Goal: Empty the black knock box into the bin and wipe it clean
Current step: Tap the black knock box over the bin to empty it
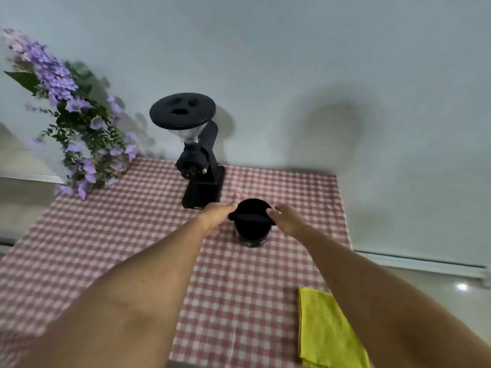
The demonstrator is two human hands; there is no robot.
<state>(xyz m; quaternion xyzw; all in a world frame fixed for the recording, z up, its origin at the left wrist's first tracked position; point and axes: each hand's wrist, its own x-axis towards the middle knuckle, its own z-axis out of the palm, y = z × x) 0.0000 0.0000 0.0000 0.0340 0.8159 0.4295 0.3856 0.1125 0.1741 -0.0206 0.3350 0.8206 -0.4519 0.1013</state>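
- We see the knock box [252, 224] standing upright a little right of the frame's centre, on a red-and-white checked cloth [132, 235].
- A bar [251, 218] runs across its open top, its ends sticking out past the rim on either side.
- Our left hand [216, 216] reaches in from the lower left and sits at the box's left side, by the bar's left end; its fingers curl towards the rim, but we cannot tell whether they grip it.
- Our right hand [288, 219] comes in from the lower right, fingers loosely spread, fingertips at the right rim by the bar's other end; we cannot tell whether it has a hold.
- A black grinder [198, 155] with a round lid stands just behind and to the left of the box, close but apart from it.
- Purple flowers [77, 123] fill the upper left of the frame.
- A folded yellow rag [328, 330] lies at the lower right, near the cloth's edge, well apart from the box.
- The picture is somewhat blurred, so the box's contents are not clear.
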